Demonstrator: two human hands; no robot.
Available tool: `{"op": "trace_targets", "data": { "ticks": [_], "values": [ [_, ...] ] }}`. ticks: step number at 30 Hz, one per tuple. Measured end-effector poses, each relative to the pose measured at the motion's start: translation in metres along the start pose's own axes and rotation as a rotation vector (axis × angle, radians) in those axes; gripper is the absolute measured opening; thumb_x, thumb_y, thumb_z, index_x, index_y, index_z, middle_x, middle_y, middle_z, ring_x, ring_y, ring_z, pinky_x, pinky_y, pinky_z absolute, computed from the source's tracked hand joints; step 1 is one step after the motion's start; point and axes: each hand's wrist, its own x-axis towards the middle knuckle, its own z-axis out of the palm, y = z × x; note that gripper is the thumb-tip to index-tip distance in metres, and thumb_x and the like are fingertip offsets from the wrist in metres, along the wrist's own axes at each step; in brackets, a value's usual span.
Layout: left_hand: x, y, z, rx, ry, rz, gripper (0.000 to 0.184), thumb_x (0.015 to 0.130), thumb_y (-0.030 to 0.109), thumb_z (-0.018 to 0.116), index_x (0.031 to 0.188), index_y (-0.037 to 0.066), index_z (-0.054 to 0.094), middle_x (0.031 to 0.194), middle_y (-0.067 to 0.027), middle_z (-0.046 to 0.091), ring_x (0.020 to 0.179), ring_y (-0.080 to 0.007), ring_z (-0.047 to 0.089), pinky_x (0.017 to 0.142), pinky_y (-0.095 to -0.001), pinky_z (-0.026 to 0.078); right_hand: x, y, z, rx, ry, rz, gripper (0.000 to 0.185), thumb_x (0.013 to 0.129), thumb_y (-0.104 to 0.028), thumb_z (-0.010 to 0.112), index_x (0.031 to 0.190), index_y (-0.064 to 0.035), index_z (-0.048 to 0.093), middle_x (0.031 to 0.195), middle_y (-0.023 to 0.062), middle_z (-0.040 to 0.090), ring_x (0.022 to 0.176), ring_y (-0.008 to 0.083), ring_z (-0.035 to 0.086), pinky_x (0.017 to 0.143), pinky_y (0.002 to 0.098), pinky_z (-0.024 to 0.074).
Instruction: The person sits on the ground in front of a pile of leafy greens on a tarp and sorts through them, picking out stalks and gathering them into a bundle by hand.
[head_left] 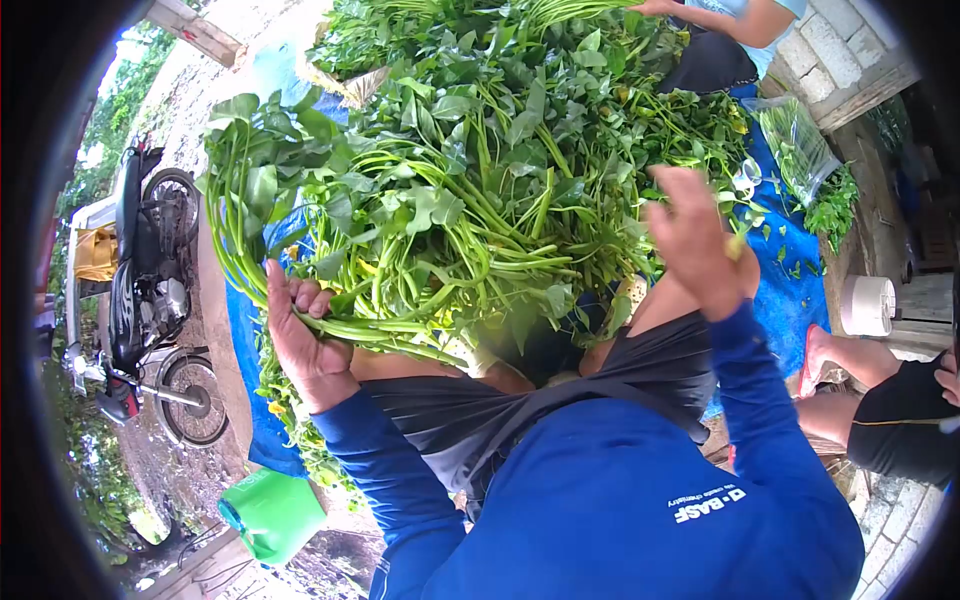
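My left hand [305, 335] is closed around the stems of a bunch of water spinach [235, 225], whose long green stalks curve up and leafy ends hang to the far left. A large heap of loose water spinach [540, 130] spreads before me, with many cut stalks pointing towards my lap. Over the heap's near right side, my right hand [692, 235] is raised with its fingers apart and slightly blurred, holding nothing that I can see. A bit of yellow leaf [735, 247] shows beside that wrist.
Blue tarp [790, 270] lies under the greens. Another person [735, 40] sits at the far right of the heap; a second person's leg [850, 370] is at right. Also around are a plastic bag of greens [795, 145], white bucket [868, 305], green bucket [275, 515] and motorcycle [150, 300].
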Motion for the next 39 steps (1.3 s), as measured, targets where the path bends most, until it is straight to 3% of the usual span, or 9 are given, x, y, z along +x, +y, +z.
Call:
{"op": "trace_targets", "data": {
  "ticks": [3, 7, 8, 11, 14, 21, 29, 34, 39],
  "values": [
    [-0.010, -0.010, 0.004, 0.031, 0.067, 0.064, 0.036, 0.106, 0.030, 0.074, 0.082, 0.015, 0.051, 0.070, 0.0052, 0.042, 0.058, -0.0054, 0.043, 0.047, -0.0205, 0.040, 0.015, -0.072, 0.069, 0.531, -0.421, 0.213, 0.043, 0.095, -0.038, 0.071, 0.106, 0.0044, 0.073, 0.097, 0.0268, 0.071, 0.095, 0.0433, 0.070, 0.088, 0.0500, 0.0561],
    [-0.027, 0.000, -0.007, 0.031, 0.088, 0.068, 0.036, 0.105, 0.030, 0.074, 0.082, 0.016, 0.051, 0.067, 0.0051, 0.043, 0.054, -0.0063, 0.042, 0.046, -0.0211, 0.038, 0.032, -0.139, 0.157, 0.359, -0.504, 0.281, 0.066, 0.086, -0.055, 0.077, 0.112, 0.0037, 0.064, 0.110, 0.0280, 0.067, 0.107, 0.0442, 0.067, 0.097, 0.0469, 0.0544],
    [-0.031, 0.005, -0.013, 0.042, 0.120, 0.106, 0.036, 0.105, 0.031, 0.075, 0.082, 0.016, 0.051, 0.067, 0.0049, 0.043, 0.054, -0.0062, 0.042, 0.046, -0.0206, 0.038, 0.035, -0.150, 0.165, 0.279, -0.641, 0.319, 0.082, 0.079, -0.058, 0.082, 0.125, 0.0044, 0.057, 0.126, 0.0301, 0.061, 0.120, 0.0466, 0.061, 0.103, 0.0506, 0.0521],
    [-0.041, 0.020, -0.029, 0.050, 0.165, 0.170, 0.037, 0.103, 0.031, 0.077, 0.082, 0.016, 0.050, 0.066, 0.0049, 0.045, 0.053, -0.0062, 0.044, 0.046, -0.0194, 0.039, 0.022, -0.173, 0.178, 0.001, -0.671, 0.268, 0.098, 0.079, -0.042, 0.085, 0.151, 0.0053, 0.039, 0.139, 0.0251, 0.055, 0.132, 0.0432, 0.054, 0.106, 0.0589, 0.0464],
    [-0.047, 0.027, -0.047, 0.038, 0.180, 0.172, 0.038, 0.103, 0.032, 0.078, 0.082, 0.017, 0.050, 0.066, 0.0054, 0.046, 0.052, -0.0063, 0.044, 0.046, -0.0200, 0.039, 0.007, -0.180, 0.188, -0.139, -0.609, 0.229, 0.101, 0.079, -0.036, 0.083, 0.156, 0.0070, 0.034, 0.136, 0.0239, 0.058, 0.129, 0.0412, 0.057, 0.106, 0.0565, 0.0454],
    [-0.046, 0.027, -0.081, -0.030, 0.179, 0.127, 0.039, 0.102, 0.034, 0.078, 0.082, 0.017, 0.050, 0.066, 0.0055, 0.045, 0.052, -0.0072, 0.044, 0.048, -0.0239, 0.041, 0.028, -0.180, 0.196, -0.150, -0.615, 0.249, 0.060, 0.082, -0.025, 0.080, 0.129, -0.0006, 0.050, 0.126, 0.0244, 0.066, 0.118, 0.0409, 0.066, 0.100, 0.0539, 0.0494],
    [-0.053, 0.018, -0.072, -0.081, 0.221, 0.101, 0.040, 0.104, 0.033, 0.076, 0.079, 0.017, 0.049, 0.065, 0.0054, 0.044, 0.052, -0.0079, 0.043, 0.047, -0.0217, 0.039, 0.028, -0.187, 0.195, -0.160, -0.701, 0.220, 0.087, 0.084, -0.024, 0.079, 0.155, -0.0001, 0.034, 0.136, 0.0286, 0.061, 0.126, 0.0462, 0.061, 0.102, 0.0568, 0.0515],
    [-0.058, 0.019, -0.087, -0.025, 0.189, 0.093, 0.043, 0.102, 0.041, 0.077, 0.079, 0.020, 0.048, 0.064, 0.0072, 0.042, 0.053, -0.0083, 0.045, 0.052, -0.0274, 0.042, 0.088, -0.175, 0.150, 0.192, -0.888, 0.300, 0.089, 0.080, -0.011, 0.082, 0.150, 0.0140, 0.031, 0.126, 0.0329, 0.067, 0.118, 0.0418, 0.069, 0.103, 0.0418, 0.0561],
    [-0.056, 0.017, -0.084, -0.052, 0.184, 0.063, 0.042, 0.101, 0.040, 0.079, 0.079, 0.020, 0.048, 0.066, 0.0071, 0.043, 0.054, -0.0080, 0.045, 0.052, -0.0269, 0.042, 0.142, -0.162, 0.110, 0.403, -0.973, 0.334, 0.070, 0.075, 0.005, 0.080, 0.137, 0.0135, 0.049, 0.107, 0.0166, 0.063, 0.095, 0.0263, 0.066, 0.085, 0.0368, 0.0580]
  ]
}}
